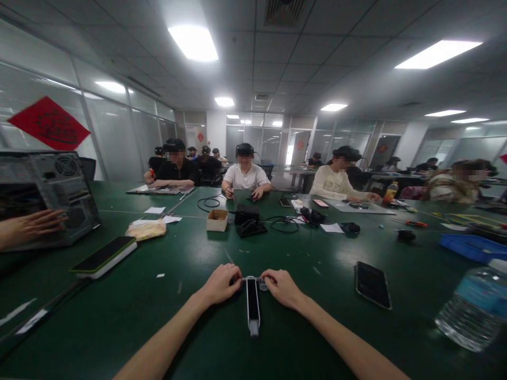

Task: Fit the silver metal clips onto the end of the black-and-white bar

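A dark green tabletop (pixel 309 343) fills the lower view. At its far edge, opposite, sits a person in a white shirt (pixel 246 178), both hands above the surface. Toward the left edge stands an open computer case (pixel 81 195), with another person's hand (pixel 41 227) spread flat against it. Near the right edge is a blue tray (pixel 469 247), and closer to the near right corner a water bottle (pixel 477 309) stands upright.

The wearer's two hands reach in from the near edge to the middle. The left hand (pixel 222 283) is curled nearly closed, thumb and fingertips pinching the left side of a slim device's (pixel 252 303) far end; the right hand (pixel 281 287) is bent the same way, pinching the right side. A black-faced handset (pixel 106 256) on a white base lies toward the left edge, and a small open box (pixel 216 225) sits nearer the far edge. A dark phone (pixel 373 285) lies flat between the right hand and the bottle. The slim device, white-rimmed with a black top, points its narrow tip toward the near edge. A pale piece (pixel 263 285) shows by the right fingertips, too small to identify.
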Available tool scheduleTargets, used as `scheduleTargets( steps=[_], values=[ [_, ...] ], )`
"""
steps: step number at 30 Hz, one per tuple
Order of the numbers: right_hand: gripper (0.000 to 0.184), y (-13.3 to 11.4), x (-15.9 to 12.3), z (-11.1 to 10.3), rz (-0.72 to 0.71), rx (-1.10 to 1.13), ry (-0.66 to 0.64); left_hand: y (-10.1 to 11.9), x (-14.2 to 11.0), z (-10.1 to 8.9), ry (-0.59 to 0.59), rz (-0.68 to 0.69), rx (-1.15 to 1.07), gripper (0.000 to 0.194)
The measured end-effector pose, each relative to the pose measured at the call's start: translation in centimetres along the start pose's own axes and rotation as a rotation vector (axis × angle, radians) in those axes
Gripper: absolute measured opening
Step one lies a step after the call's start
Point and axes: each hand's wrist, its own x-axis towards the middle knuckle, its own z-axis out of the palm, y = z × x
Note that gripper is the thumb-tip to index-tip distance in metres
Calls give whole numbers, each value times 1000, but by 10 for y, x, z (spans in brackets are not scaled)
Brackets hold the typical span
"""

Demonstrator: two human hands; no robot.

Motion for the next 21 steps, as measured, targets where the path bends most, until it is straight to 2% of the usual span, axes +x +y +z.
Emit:
scheduleTargets(
  steps=[6,10,14,19,21],
  values=[
    [27,-3,-1,-1,11,-20,-27,3,0,-3,-18,-15,6,10],
    [27,-2,-2,1,18,-29,10,1,-1,-1,-4,-9,-1,12],
    [29,0,0,2,-8,-40,-33,1,-1,-1,-8,-10,-5,13],
    [31,13,4,-17,-12,-158,153,3,0,-4,-25,-20,14,13],
    [29,21,3,-28,-26,-187,171,4,0,-5,-23,-37,26,13]
  ],
)
